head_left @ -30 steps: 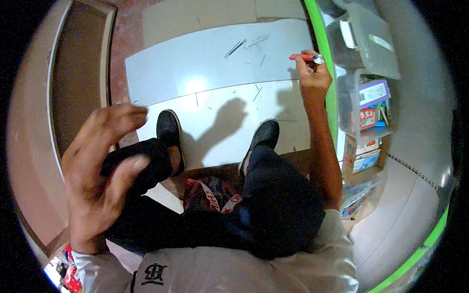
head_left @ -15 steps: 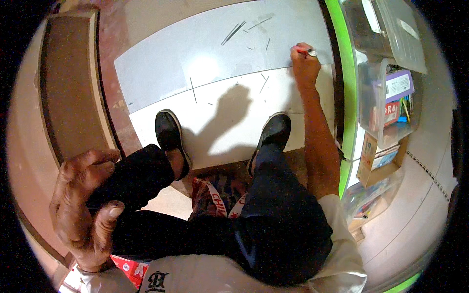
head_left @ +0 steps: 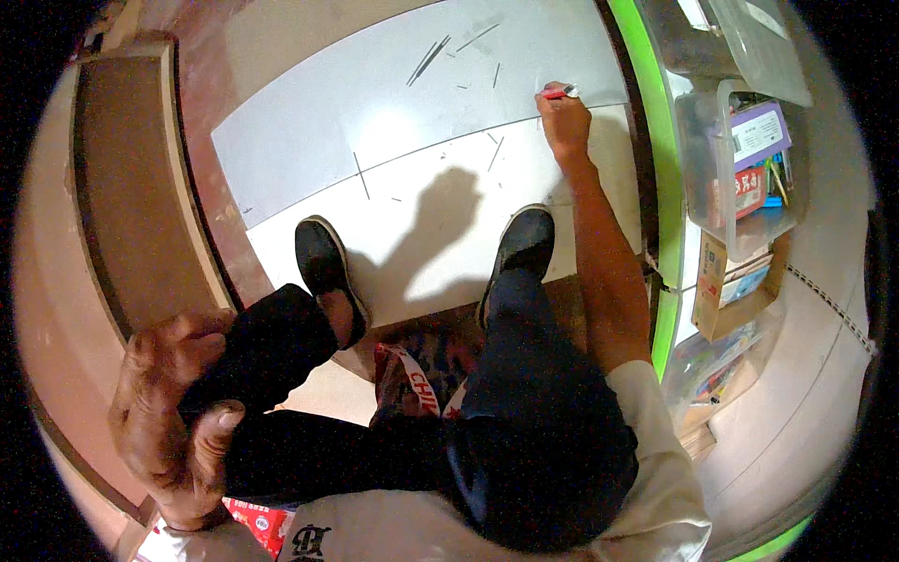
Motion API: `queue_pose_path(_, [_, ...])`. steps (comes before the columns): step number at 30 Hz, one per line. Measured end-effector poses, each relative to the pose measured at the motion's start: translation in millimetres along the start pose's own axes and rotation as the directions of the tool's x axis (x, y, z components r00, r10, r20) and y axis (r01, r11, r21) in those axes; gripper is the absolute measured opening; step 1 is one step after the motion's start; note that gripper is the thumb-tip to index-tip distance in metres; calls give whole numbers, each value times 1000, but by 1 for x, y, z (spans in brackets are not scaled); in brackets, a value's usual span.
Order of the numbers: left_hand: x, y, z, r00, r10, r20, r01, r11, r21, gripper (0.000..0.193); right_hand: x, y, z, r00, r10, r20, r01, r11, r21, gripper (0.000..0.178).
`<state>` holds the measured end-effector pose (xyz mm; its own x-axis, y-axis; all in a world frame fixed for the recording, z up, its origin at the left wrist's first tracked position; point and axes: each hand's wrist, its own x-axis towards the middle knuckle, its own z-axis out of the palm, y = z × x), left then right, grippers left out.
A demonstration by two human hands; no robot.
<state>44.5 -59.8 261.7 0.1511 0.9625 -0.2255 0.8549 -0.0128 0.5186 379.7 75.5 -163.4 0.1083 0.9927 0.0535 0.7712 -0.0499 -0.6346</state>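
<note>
My right hand [head_left: 566, 122] is closed around a small red pen-like tool [head_left: 560, 92] with a pale end; its exact kind does not show. Hand and tool are over the right part of a grey-blue sheet [head_left: 309, 140], close to where it borders a white sheet [head_left: 421, 244]. Thin dark strips or lines [head_left: 429, 61] show on both sheets; I cannot tell which they are. At lower left, my left hand [head_left: 173, 421] rests at my bent knee in dark trousers, thumb apart from its loosely curved fingers, with no object visible in it.
My dark shoes [head_left: 323, 258] stand on the white sheet. Along the right, beyond a bright green edge [head_left: 646, 84], are a clear plastic bin [head_left: 712, 178] of supplies and a cardboard box [head_left: 712, 300]. A brown panel [head_left: 131, 187] lies at left. A red printed bag [head_left: 407, 379] sits below my legs.
The view has shifted slightly, so the sheets appear a little farther left and up. My right hand has moved slightly left with the red tool. My left hand stays at the knee.
</note>
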Motion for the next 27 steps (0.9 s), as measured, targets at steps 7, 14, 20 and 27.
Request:
queue_pose_path(7, [-3, 2, 11, 995, -23, -97, 16, 997, -72, 44, -2, 4, 4, 997, 49, -55, -52, 996, -66, 23])
queue_pose_path(14, [-3, -3, 8, 997, 15, -79, -18, 999, -36, 43, -2, -7, 3, 991, 122, 54, -112, 980, -163, 23])
queue_pose_path(20, [0, -2, 8, 999, 14, -29, -16, 998, -64, 42, 0, -8, -7, 977, 172, 126, -153, 977, -149, 24])
queue_pose_path(27, [4, 3, 5, 989, -93, 113, 119, 960, -253, 34, -15, -122, -64, 978, 22, 205, -58, 984, 169, 22])
